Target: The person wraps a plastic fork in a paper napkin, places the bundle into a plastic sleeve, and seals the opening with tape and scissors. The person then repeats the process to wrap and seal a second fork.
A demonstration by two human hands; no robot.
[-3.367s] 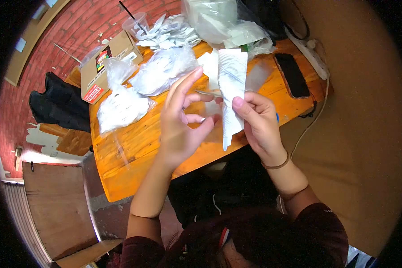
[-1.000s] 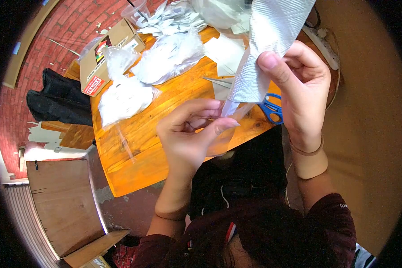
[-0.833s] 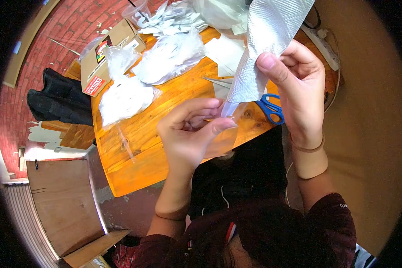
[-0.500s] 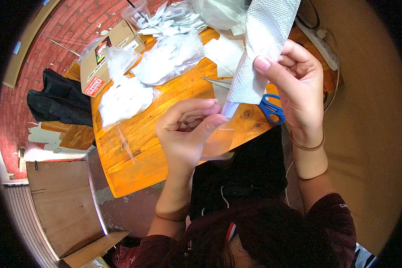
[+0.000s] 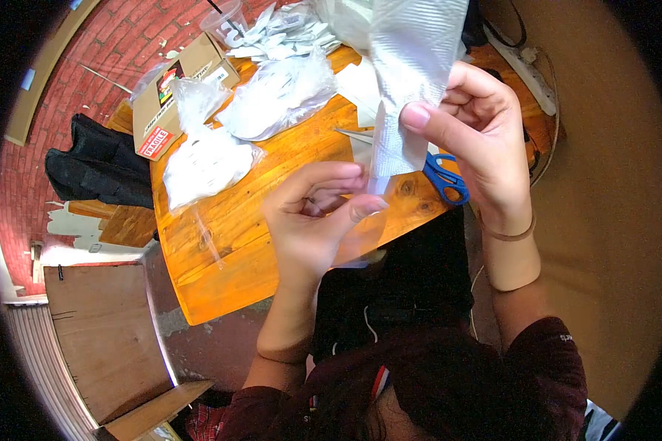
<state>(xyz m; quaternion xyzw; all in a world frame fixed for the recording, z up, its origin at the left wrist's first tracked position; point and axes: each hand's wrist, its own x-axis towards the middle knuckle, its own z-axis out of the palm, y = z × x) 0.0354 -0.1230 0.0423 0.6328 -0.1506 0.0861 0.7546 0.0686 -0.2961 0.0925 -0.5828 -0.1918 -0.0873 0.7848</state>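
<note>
My right hand (image 5: 482,136) grips a folded white embossed tissue (image 5: 412,81), thumb on its front face and fingers curled behind. The tissue stands nearly upright, its top running out of view. At its lower end, my left hand (image 5: 320,209) has thumb and forefinger closed around a clear plastic sleeve (image 5: 360,234). The see-through film hangs below those fingers, and a pale strip (image 5: 379,185) shows between the thumb and the tissue. Behind the tissue lie blue-handled scissors (image 5: 446,180) on the wooden table (image 5: 228,279), partly hidden, with the blades toward the left.
Plastic bags with white contents (image 5: 206,169) (image 5: 279,99) lie on the table's left and middle. Farther back are a pile of white packets (image 5: 283,33), a plastic cup (image 5: 224,22) and a cardboard box (image 5: 187,88). White sheets (image 5: 357,88) lie behind the tissue. A power strip (image 5: 522,73) is at right.
My right hand and the tissue have shifted left, and the tissue now stands more upright. My left thumb has moved slightly to the right, closer under the tissue's lower end.
</note>
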